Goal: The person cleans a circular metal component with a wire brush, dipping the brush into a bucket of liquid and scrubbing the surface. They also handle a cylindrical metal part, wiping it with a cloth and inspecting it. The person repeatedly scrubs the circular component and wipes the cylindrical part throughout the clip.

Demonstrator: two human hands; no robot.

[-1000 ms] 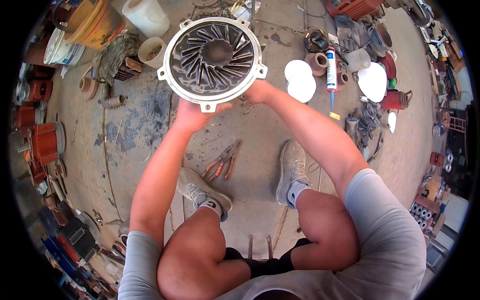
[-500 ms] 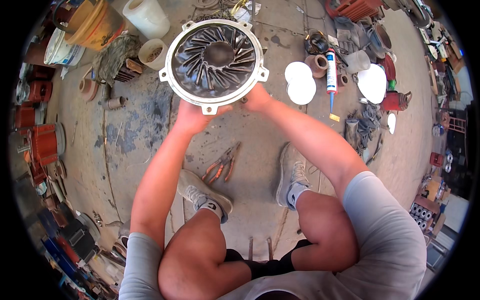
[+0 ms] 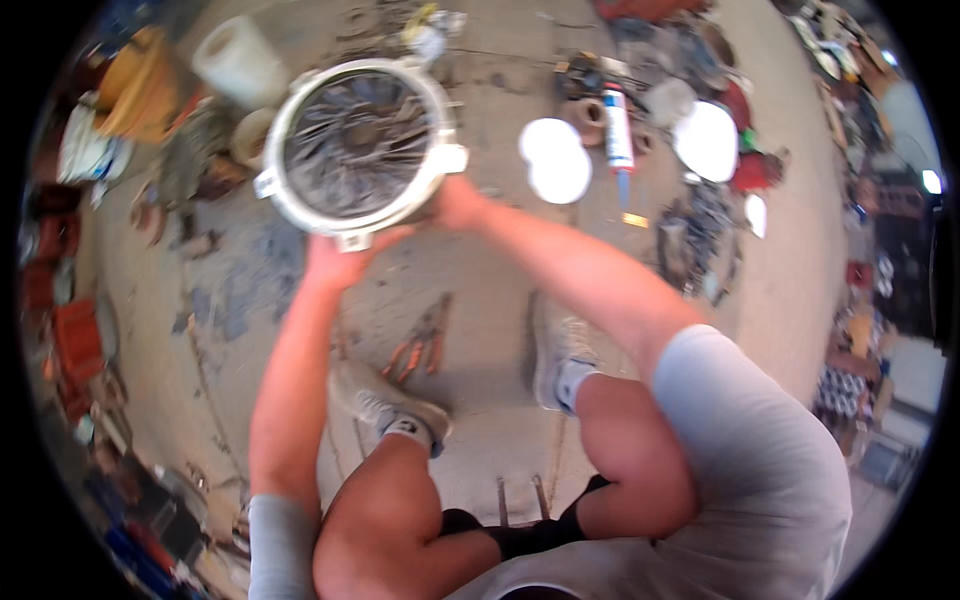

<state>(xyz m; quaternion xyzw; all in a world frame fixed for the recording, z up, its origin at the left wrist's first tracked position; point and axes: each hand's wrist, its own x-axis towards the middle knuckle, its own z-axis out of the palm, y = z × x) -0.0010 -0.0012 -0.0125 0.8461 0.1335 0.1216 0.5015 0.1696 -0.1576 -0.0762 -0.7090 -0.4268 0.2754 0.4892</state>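
Both my hands hold up a round metal housing (image 3: 362, 140) with lugs around its pale rim and dark curved vanes fanning out from a central hub. My left hand (image 3: 335, 258) grips it from beneath at the near edge, most of its fingers hidden under the rim. At the lower right side my right hand (image 3: 458, 203) is closed on the housing, its fingers also partly out of sight. The vaned face points up, and motion blurs it somewhat. Pliers (image 3: 422, 338) with orange handles lie on the floor between my shoes, below the housing.
On the right lie a sealant cartridge (image 3: 618, 125) with a blue nozzle, white discs (image 3: 558, 165) and dark rags (image 3: 690, 240). Far left stand a yellow bucket (image 3: 145, 85) and a white translucent container (image 3: 240, 62). Red metal parts (image 3: 78, 330) line the left edge.
My view has shifted, so the floor items appear displaced. The housing, still in both hands, has moved left in the picture and looks slightly turned, its vanes more blurred.
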